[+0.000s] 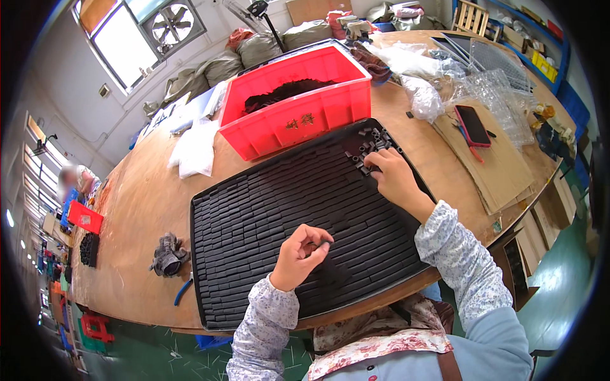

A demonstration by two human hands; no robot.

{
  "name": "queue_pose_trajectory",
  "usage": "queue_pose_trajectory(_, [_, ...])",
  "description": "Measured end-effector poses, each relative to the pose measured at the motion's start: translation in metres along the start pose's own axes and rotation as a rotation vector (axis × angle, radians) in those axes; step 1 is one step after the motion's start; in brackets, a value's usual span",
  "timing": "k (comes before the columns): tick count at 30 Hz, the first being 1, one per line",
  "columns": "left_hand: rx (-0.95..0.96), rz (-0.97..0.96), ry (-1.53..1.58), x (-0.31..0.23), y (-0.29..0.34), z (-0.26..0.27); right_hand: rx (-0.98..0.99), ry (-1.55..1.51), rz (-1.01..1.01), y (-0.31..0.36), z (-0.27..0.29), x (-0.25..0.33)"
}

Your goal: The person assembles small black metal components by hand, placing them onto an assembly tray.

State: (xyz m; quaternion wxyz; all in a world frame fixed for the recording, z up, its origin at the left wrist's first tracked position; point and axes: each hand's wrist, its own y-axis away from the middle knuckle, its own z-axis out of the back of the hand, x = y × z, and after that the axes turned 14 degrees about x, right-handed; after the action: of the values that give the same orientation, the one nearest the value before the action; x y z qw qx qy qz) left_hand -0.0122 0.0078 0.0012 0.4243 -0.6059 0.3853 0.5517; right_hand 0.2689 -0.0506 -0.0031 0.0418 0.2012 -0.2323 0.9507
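Note:
A large black tray lies on the table before me, with rows of small black pieces packed side by side over most of it. My left hand is above the tray's near half, thumb and fingers pinching a small dark piece. At the tray's far right corner is a heap of loose short grey-black tubes. My right hand reaches down to that heap with bent, closed fingers. Whatever lies between those fingertips is hidden.
Behind the tray stands a red plastic crate with dark material inside. To the right a phone rests on cardboard, near clear plastic wrap. Left of the tray are a crumpled grey cloth and a blue-handled tool.

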Motion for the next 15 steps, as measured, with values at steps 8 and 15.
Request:
queue_pose_trajectory(8, [0.123,0.172,-0.082,-0.012,0.001,0.004,0.227,-0.329,0.381,0.026,-0.009,0.059])
queue_pose_trajectory(15, [-0.017,0.005,0.089,-0.009,-0.005,-0.012,0.406,-0.981,0.083,0.030,0.003,0.078])
